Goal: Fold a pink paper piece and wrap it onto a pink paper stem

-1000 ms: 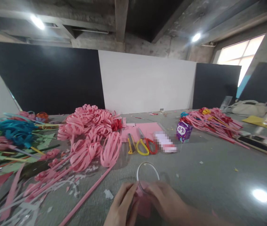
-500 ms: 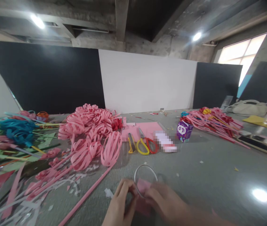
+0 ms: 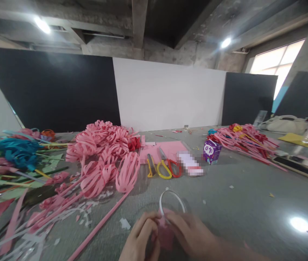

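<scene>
drawing left hand (image 3: pixel 142 232) and right hand (image 3: pixel 189 229) closer together than before at the base of the white loop (image 3: pixel 171 192), clamped in the right grip beside the pink paper (image 3: pixel 166 237), with the left grip's closure impossible to tell, suggesting finer work there.
</scene>
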The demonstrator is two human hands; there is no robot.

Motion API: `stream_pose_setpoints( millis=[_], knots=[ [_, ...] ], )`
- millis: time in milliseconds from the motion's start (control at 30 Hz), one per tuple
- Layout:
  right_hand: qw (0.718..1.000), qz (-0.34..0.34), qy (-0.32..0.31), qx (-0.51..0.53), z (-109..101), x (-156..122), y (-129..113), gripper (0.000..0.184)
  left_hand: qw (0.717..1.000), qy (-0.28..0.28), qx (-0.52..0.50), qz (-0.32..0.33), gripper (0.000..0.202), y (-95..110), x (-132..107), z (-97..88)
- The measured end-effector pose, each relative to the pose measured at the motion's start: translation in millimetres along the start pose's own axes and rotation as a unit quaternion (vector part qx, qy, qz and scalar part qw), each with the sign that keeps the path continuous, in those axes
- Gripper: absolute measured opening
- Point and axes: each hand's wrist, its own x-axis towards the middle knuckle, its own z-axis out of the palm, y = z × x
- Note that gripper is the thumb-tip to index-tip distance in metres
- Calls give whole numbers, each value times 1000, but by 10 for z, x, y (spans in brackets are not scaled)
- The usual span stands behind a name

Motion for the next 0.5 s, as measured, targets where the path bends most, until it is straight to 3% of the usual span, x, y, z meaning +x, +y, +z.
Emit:
stream_pose_setpoints(
  millis=[233, 367, 500],
  knots=[
    [999, 23, -15, -19, 33, -8, 20, 18, 997, 31, 52, 58, 23, -6, -67, 12],
    [994, 111, 16, -15, -31, 46, 8, 19, 980, 81, 172, 67, 26, -5, -80, 27],
    [977, 204, 62, 10, -80, 100, 38, 18, 939, 29, 298, 170, 21, -14, -74, 76]
  ],
)
